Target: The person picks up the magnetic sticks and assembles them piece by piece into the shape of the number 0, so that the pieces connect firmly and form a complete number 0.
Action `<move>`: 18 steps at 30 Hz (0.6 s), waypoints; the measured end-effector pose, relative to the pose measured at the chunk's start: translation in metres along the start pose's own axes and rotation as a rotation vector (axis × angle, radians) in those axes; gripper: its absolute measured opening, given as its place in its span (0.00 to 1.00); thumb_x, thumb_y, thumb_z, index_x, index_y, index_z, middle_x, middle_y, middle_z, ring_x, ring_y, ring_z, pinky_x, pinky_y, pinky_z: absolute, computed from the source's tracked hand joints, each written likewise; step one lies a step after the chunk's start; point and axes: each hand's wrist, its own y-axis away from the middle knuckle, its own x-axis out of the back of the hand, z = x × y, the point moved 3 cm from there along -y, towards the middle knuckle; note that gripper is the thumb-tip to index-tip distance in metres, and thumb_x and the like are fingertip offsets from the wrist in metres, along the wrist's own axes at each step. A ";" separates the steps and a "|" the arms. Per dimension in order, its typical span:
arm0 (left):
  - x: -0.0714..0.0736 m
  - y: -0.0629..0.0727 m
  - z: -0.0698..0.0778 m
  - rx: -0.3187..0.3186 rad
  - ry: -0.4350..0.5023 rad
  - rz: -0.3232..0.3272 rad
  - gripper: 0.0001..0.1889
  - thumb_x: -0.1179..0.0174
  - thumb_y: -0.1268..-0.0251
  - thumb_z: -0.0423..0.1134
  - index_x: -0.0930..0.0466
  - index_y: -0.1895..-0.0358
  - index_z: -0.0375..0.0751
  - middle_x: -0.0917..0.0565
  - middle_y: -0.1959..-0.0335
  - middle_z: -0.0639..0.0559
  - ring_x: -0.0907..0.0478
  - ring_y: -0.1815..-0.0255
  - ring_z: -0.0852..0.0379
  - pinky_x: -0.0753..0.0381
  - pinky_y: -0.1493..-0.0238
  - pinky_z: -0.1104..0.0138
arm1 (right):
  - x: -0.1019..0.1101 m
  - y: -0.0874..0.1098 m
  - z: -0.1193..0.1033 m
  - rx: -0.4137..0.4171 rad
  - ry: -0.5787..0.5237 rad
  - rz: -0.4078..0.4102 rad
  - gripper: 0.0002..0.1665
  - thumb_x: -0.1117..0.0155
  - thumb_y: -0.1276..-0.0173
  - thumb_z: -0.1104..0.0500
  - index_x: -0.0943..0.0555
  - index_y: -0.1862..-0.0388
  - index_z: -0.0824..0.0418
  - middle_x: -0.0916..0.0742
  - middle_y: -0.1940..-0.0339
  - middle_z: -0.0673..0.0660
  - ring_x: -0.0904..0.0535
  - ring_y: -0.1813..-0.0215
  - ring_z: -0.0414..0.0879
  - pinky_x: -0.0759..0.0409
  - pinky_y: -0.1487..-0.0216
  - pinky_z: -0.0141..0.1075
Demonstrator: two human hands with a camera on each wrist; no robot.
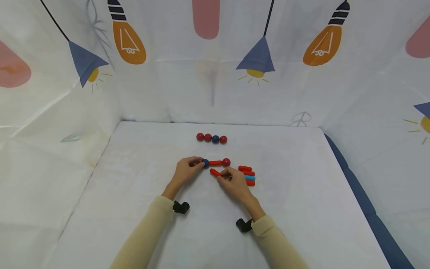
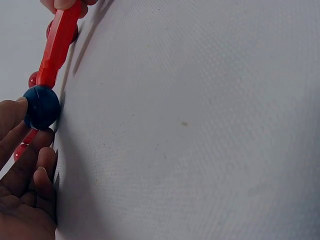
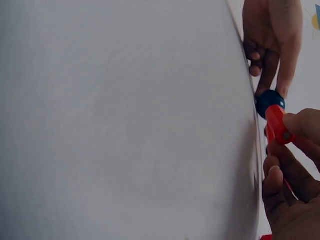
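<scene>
White bench (image 1: pixel 302 194) spreads flat under the work, so let it carry the weight. Nearest, two sleeves (image 1: pixel 144 233) come in from 7 and 5 o'clock; keep them low and still, moving from the fingers alone. Right grip (image 1: pixel 235 183) pinches a red rod (image 1: pixel 214 172), its free tip pointing to 10 o'clock; mind the four rods (image 1: pixel 249 173) at this grip's 2 o'clock, close enough to brush. Left grip (image 1: pixel 186 170), a little farther, pinches the blue ball (image 1: pixel 206 163) from its 8 o'clock, which steadies it well and leaves the side toward the rod bare. That free tip lies just beside the ball, at its 5 o'clock; whether they touch I cannot tell. A second rod (image 1: pixel 215 163) runs from the ball's 3 o'clock to a red ball (image 1: pixel 226 162). Judging by this, the step is bringing tip to ball: line the rod up with the ball's centre and ease it in, since a sideways knock could roll the ball or upset the line at 3 o'clock. A grey spot (image 3: pixel 286 135) on the rod's near end hints at magnets; if so, a sudden snap could set the parts askew, so a firm pinch would help. Farther off, near 12 o'clock, a row of four balls (image 1: pixel 208 138) sits well apart from the work, and behind the bench hangs a lamp-printed backdrop (image 1: pixel 181 89).
</scene>
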 end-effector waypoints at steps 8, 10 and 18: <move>0.001 0.001 -0.001 -0.023 0.006 0.018 0.16 0.34 0.29 0.47 0.13 0.43 0.47 0.11 0.51 0.48 0.19 0.55 0.52 0.20 0.50 0.61 | -0.008 -0.005 -0.005 0.019 -0.006 0.013 0.06 0.27 0.31 0.59 0.14 0.58 0.58 0.10 0.61 0.52 0.20 0.62 0.43 0.20 0.59 0.31; 0.001 0.000 0.000 -0.027 0.004 0.021 0.16 0.34 0.29 0.46 0.13 0.43 0.47 0.11 0.51 0.48 0.19 0.56 0.52 0.21 0.51 0.61 | -0.010 -0.007 -0.006 0.025 -0.001 0.014 0.06 0.28 0.31 0.59 0.14 0.57 0.58 0.10 0.61 0.52 0.20 0.62 0.43 0.20 0.59 0.31; 0.001 0.001 0.001 -0.022 0.000 0.029 0.16 0.34 0.29 0.46 0.13 0.43 0.46 0.11 0.51 0.48 0.20 0.56 0.52 0.22 0.52 0.63 | -0.012 -0.010 -0.014 0.036 0.033 0.019 0.06 0.28 0.31 0.58 0.14 0.58 0.58 0.10 0.62 0.52 0.20 0.63 0.42 0.21 0.61 0.31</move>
